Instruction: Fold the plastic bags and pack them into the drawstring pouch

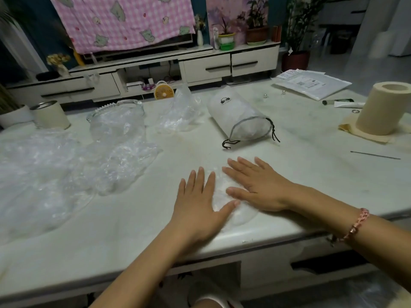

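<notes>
Pale table, pouch lying on its side. Left of the pouch, crumpled bags wait. Nearer than the pouch, left hand and right hand, both spread flat, press one bag down. It looks like flattening; next probably a fold over.

Pouch behind hands, loose bags left, paper roll right.
</notes>
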